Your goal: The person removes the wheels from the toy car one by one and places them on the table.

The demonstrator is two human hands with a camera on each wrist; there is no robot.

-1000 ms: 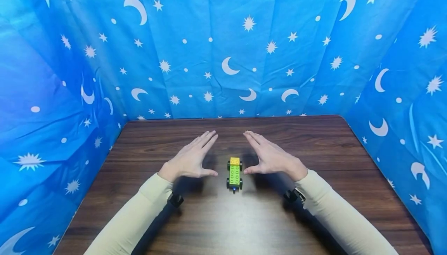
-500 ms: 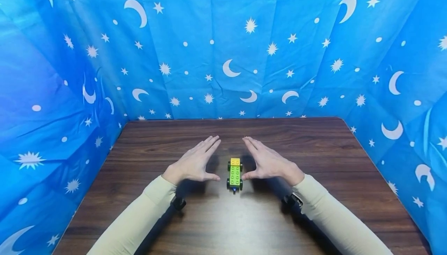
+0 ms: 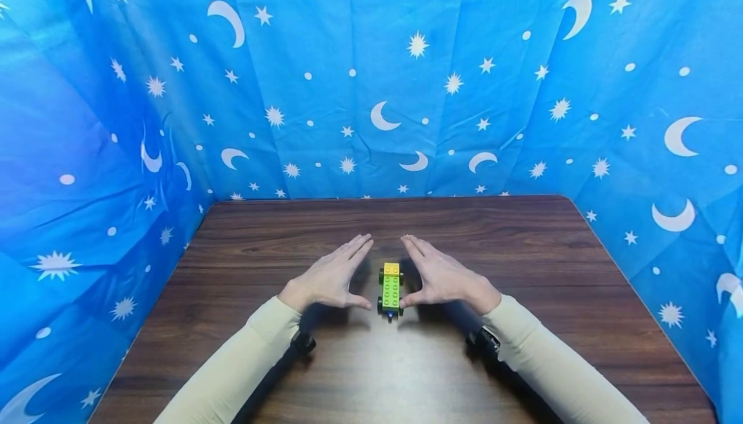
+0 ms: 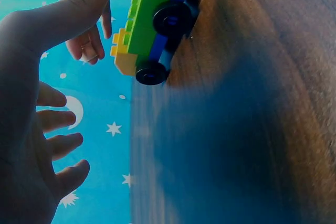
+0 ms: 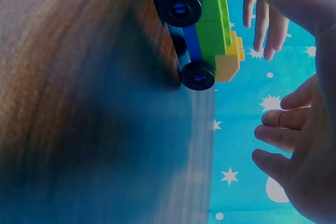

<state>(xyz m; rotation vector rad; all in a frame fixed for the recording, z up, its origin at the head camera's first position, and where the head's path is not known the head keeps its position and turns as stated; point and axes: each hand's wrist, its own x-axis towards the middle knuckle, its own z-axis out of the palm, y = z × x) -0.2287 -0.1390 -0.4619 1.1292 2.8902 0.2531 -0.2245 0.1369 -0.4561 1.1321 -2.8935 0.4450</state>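
A small toy car (image 3: 391,288) of building bricks stands on the table between the two hands. Green studded bricks form its body, with a yellow brick at the far end, a blue base and black wheels (image 4: 172,18). On its left, my left hand (image 3: 327,279) hovers with fingers extended and thumb spread, apart from the car. My right hand (image 3: 447,279) mirrors it on the right, its thumb tip overlapping the car's edge in the head view; whether it touches cannot be told. In the right wrist view the car (image 5: 207,19) shows its side, and neither hand grips it.
The dark wood-grain table (image 3: 261,230) has a blue cloth (image 3: 325,88) with white moons and stars hanging behind it and at both sides. Black wrist-worn devices (image 3: 483,341) sit under both forearms.
Both hands have moved inward toward the toy car and slightly nearer the person. The car stays in place. The right-hand cloth has shifted outward.
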